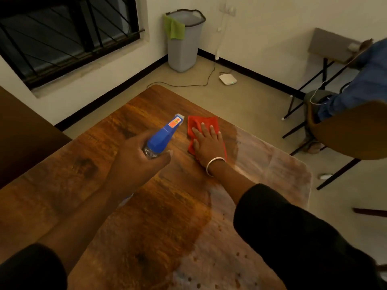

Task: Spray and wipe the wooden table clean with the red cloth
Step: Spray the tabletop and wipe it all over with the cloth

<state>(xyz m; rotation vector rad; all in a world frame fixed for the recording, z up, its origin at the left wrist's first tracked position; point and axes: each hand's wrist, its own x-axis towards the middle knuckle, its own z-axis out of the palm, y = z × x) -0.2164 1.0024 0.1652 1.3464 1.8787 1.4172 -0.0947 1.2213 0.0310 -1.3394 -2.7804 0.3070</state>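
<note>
- Wiping step, I judge: right hand [208, 143] flat, fingers straight, pressing red cloth [201, 124] at frame centre on wooden table [88, 164].
- Left hand [134, 160] wrapped round spray bottle [165, 136], just left of cloth.
- Next, I'd sweep toward the unwiped left side.

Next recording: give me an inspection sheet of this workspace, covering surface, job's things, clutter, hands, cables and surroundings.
Surface: wooden table, a pale sheen over its right part, small dark spots near the bottom edge.
Job's things: red cloth flat on the table; spray bottle held above it, nozzle pointing away from the person.
Clutter: nothing seen on the table.
Hands: left hand grips the spray bottle; right hand presses flat on the red cloth, a bangle on its wrist.
Cables: cable runs across the floor to a white device.
Surroundings: grey bin with a green cloth over its rim, barred window, chair.
</note>
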